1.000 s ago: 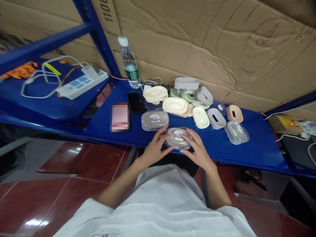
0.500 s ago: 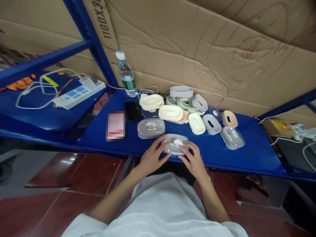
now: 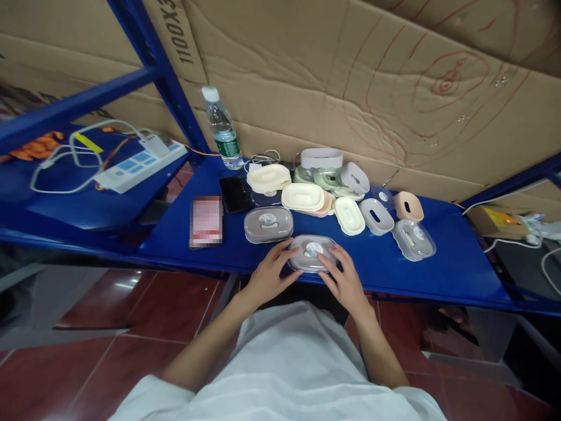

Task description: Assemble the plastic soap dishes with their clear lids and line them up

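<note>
A small oval grey box with a clear lid and a round sticker [image 3: 311, 251] lies near the front edge of the blue shelf [image 3: 438, 269]. My left hand [image 3: 268, 275] grips its left end, fingers curled round the rim. My right hand [image 3: 346, 279] holds its right end, with fingertips pressed on the lid. A second grey lidded box [image 3: 268, 224] sits just behind and to the left.
Behind lie several oval boxes and lids in cream [image 3: 306, 197], green, grey [image 3: 376, 216] and peach [image 3: 408, 206]. A phone [image 3: 205, 221] and a dark phone [image 3: 234, 193] lie at the left, a water bottle [image 3: 222, 130] stands behind them. A power strip [image 3: 140, 162] with cables is on the left shelf.
Both hands stay on the grey box. The right fingers have shifted a little over the lid, and the view has tilted slightly.
</note>
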The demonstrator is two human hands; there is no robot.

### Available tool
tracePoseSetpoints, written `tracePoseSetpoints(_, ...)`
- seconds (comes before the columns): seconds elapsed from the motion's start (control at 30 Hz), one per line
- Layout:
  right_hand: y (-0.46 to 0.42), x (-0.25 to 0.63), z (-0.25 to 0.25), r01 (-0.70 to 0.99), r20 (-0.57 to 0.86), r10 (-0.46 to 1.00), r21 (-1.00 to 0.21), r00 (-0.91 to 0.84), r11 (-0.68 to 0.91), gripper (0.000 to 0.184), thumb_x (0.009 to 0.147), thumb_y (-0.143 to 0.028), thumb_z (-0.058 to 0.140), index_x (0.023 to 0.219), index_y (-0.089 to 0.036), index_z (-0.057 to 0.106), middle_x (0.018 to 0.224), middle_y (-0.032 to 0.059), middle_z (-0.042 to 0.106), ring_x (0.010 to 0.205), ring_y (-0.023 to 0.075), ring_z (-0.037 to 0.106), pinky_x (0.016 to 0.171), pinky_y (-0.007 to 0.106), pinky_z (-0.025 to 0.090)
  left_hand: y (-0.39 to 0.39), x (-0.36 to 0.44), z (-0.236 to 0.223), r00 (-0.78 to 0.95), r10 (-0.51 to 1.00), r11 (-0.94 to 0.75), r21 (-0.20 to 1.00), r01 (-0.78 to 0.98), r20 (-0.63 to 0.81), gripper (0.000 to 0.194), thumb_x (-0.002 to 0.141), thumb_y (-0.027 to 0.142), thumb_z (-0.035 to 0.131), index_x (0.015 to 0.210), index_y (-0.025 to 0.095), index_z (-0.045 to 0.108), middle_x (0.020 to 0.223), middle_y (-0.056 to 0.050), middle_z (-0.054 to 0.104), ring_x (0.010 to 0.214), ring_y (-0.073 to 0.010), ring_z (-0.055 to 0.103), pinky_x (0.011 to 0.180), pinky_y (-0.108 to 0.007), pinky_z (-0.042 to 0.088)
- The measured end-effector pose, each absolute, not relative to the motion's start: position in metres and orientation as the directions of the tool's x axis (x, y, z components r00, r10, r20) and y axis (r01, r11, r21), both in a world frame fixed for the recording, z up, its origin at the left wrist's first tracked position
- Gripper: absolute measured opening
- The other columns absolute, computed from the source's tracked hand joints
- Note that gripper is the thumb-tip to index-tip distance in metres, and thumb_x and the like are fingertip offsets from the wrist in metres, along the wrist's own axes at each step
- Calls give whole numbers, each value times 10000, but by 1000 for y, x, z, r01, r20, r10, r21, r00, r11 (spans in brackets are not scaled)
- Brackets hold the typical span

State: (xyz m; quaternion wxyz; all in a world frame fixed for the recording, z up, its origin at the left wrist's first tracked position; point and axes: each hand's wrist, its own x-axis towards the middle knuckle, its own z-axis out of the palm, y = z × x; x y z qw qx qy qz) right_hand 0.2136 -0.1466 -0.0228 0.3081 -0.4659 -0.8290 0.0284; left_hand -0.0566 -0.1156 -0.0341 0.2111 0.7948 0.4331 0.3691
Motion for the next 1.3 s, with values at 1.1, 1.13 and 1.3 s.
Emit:
tracePoseSetpoints(1.1, -190, 512, -44, 934, 670, 654, -200, 351, -297, 741, 1012, -682, 525, 1439, -95, 679, 1442, 294, 586, 1383, 444, 544, 1150, 659, 452, -109, -57, -25, 376, 821, -571, 639, 516, 430, 194, 1076, 298, 578, 1186, 240, 726, 1392, -98, 702, 1278, -242, 718, 1132, -451, 606)
tracePoseSetpoints(1.13, -179, 511, -42, 931, 656, 663, -210, 361, -298, 748, 1018, -684, 503, 1447, -94, 670, 1442, 299, 590, 1387, 451, 540, 1143, 681, 441, -109, -57, -26, 372, 820, -573, 636, 518, 436, 192, 1076, 293, 580, 1188, 239, 725, 1391, -99, 702, 1282, -242, 716, 1132, -453, 606)
tracePoseSetpoints(1.3, -131, 484, -21, 862, 708, 507, -316, 492, -396, 782, 1080, -657, 357, 1642, -124, 465, 1585, 325, 512, 1533, 512, 404, 1162, 789, 294, -110, -57, -26, 365, 825, -565, 635, 528, 431, 185, 1075, 274, 588, 1203, 245, 718, 1406, -98, 696, 1283, -239, 717, 1131, -451, 609)
